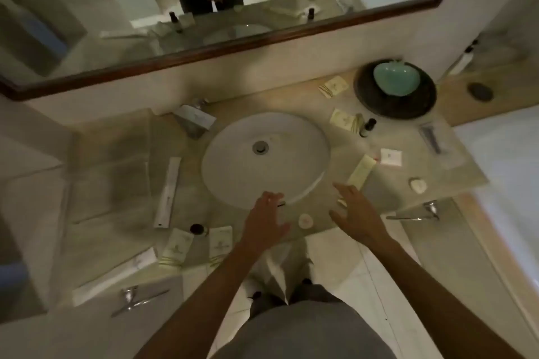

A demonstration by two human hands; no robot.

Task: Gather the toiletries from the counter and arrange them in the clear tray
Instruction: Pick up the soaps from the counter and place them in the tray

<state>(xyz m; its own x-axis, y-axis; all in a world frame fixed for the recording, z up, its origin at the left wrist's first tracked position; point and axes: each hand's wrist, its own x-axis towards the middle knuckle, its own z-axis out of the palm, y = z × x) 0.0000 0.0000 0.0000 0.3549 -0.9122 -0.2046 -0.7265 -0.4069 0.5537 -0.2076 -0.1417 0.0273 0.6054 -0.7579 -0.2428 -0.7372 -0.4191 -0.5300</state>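
Toiletries lie scattered on the beige counter [388, 192] around a white sink [265, 159]. On the right are a pale yellow tube [361, 171], a white sachet [391, 156], a small dark-capped bottle [368, 127], two cream packets [343, 119] [334, 87] and a small white soap [418, 185]. A clear tray [442, 146] holding a dark item sits at the far right. On the left are a long white sleeve [167, 192], a dark-capped bottle [197, 229] and two packets [178, 245] [220, 240]. My left hand [267, 218] and right hand [354, 210] hover empty, fingers spread, over the front edge near a round white lid [305, 220].
A teal dish [396, 79] rests on a dark round plate [423, 108] at the back right. The tap [194, 119] stands at the sink's back left. A framed mirror [204, 9] runs behind. Folded towels [110, 172] lie on the left. Chrome handles [430, 210] [131, 299] project below the counter.
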